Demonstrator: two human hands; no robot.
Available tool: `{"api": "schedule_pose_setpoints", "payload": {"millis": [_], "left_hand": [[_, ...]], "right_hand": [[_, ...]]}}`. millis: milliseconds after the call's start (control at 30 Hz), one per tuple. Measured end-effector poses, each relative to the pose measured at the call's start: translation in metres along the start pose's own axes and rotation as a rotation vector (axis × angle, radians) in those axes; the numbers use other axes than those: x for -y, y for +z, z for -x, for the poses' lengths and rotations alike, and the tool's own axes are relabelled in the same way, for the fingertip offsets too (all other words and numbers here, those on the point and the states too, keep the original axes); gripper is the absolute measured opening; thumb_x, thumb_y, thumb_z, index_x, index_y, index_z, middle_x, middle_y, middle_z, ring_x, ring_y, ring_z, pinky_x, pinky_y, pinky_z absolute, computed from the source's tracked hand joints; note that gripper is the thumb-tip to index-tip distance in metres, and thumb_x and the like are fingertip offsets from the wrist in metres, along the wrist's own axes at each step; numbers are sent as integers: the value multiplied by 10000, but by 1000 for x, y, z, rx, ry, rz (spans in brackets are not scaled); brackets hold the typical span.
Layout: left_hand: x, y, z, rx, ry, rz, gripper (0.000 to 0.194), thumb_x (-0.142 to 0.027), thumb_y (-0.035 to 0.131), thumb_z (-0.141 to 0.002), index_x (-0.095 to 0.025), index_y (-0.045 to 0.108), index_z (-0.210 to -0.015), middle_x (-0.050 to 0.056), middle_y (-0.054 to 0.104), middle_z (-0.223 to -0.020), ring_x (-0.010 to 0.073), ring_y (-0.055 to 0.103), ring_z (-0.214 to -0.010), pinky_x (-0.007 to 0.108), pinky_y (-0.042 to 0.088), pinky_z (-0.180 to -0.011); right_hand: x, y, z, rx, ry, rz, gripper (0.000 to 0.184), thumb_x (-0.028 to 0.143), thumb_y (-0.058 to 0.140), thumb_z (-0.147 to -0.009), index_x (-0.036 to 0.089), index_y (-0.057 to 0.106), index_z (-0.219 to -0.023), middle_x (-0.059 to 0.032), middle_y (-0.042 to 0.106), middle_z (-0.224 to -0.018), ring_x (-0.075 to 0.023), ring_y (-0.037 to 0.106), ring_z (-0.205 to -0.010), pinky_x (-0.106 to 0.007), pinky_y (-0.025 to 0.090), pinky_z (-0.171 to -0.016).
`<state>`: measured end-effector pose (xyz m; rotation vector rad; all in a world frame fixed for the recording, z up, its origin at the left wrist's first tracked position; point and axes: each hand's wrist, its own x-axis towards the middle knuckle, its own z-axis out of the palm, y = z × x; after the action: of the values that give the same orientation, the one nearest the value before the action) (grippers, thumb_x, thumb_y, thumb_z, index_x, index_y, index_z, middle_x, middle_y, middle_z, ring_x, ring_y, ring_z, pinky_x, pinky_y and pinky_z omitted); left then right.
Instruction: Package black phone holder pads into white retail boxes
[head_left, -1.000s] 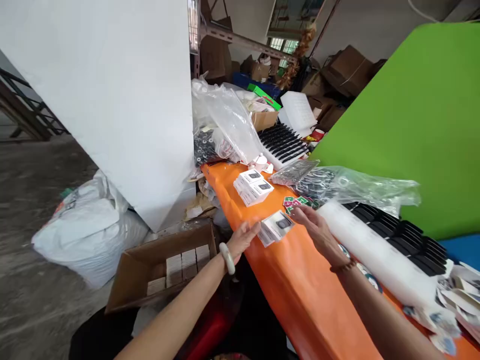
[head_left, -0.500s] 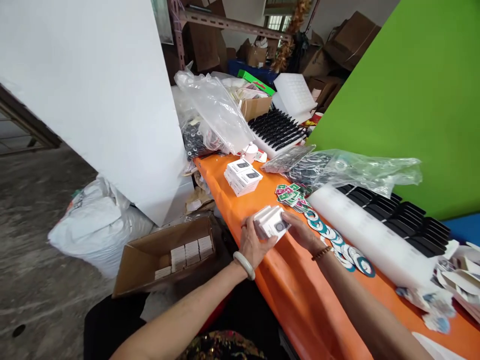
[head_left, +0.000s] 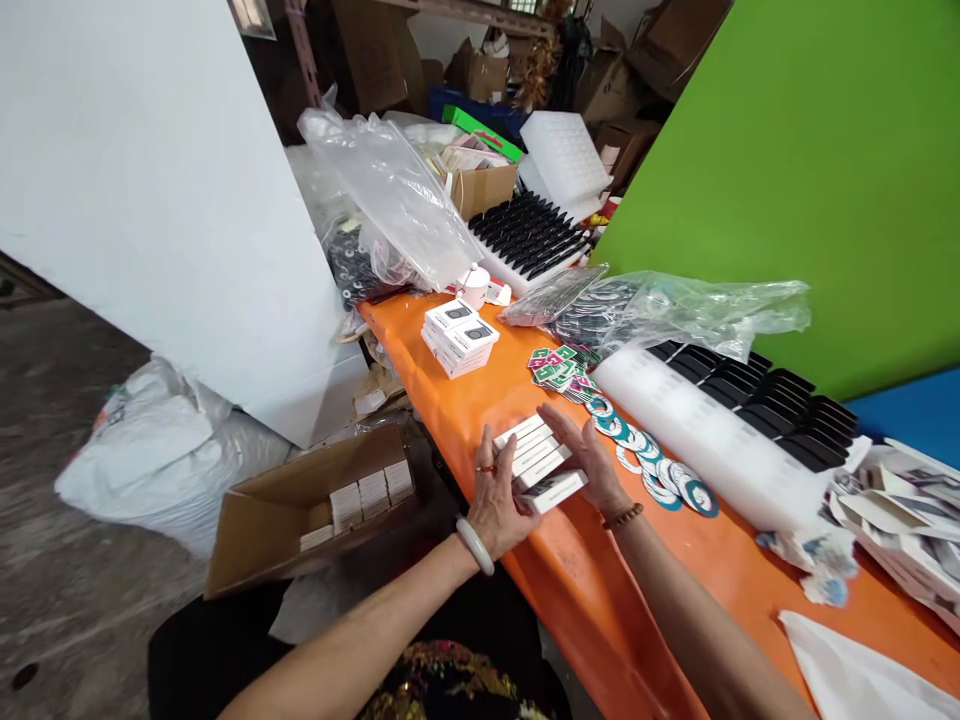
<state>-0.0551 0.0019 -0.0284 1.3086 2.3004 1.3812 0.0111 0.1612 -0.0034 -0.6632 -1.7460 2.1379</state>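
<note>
Between my two hands is a row of small white boxes [head_left: 534, 448], standing on their edges at the front of the orange table [head_left: 600, 590]. My left hand [head_left: 499, 495] grips the row from the left, its thumb by the nearest box, which tilts away from the others. From the right, the fingers of my right hand [head_left: 592, 465] press against the row's other side. Farther back sits a stack of the same white boxes [head_left: 459, 340], with dark round pictures on top.
Green and pink cards [head_left: 556, 370] and teal-white rings [head_left: 652, 465] lie right of my hands. Beyond them are a white foam block [head_left: 690, 440] with black pieces and a clear plastic bag [head_left: 675, 310]. Below left, a cardboard box [head_left: 262, 510] holds rows of white boxes.
The white boxes have turned from lying with picture faces up to standing on edge. My right hand has come from the cards to the boxes. The view has shifted.
</note>
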Motion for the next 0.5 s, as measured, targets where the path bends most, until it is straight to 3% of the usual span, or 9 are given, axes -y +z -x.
{"api": "schedule_pose_setpoints", "payload": {"millis": [100, 233, 367, 500], "left_hand": [[-1, 8, -3, -16, -17, 56, 1055, -259, 774, -604, -195, 125, -1434, 208, -15, -1530, 394, 73, -1435, 563, 263, -1121], [3, 14, -9, 51, -35, 142, 1086, -223, 790, -599, -246, 99, -1435, 184, 26, -1520, 367, 109, -1436, 545, 274, -1120], [11, 4, -21, 188, -15, 205, 1208, -290, 827, -590, -267, -3, -1466, 181, 67, -1546, 357, 63, -1448, 556, 193, -1144], [15, -5, -33, 279, -51, 298, 1329, -352, 854, -559, -243, -96, -1482, 206, 147, -1546, 352, 191, -1424, 542, 208, -1136]], "right_hand": [[2, 10, -2, 19, 31, -31, 773, 754, 225, -843, 237, 488, -1354, -79, 483, -1418, -270, 478, -1272, -440, 393, -1045], [2, 17, 3, -48, 47, -34, 786, 756, 225, -837, 214, 485, -1344, -97, 571, -1296, -275, 552, -1176, -419, 453, -982], [-3, 12, 10, -115, 25, -42, 721, 720, 266, -860, 215, 476, -1328, -88, 580, -1249, -269, 554, -1150, -421, 439, -995], [-8, 5, 15, -174, -32, -11, 704, 703, 247, -877, 227, 427, -1363, -84, 552, -1271, -261, 506, -1204, -435, 382, -1053]]}}
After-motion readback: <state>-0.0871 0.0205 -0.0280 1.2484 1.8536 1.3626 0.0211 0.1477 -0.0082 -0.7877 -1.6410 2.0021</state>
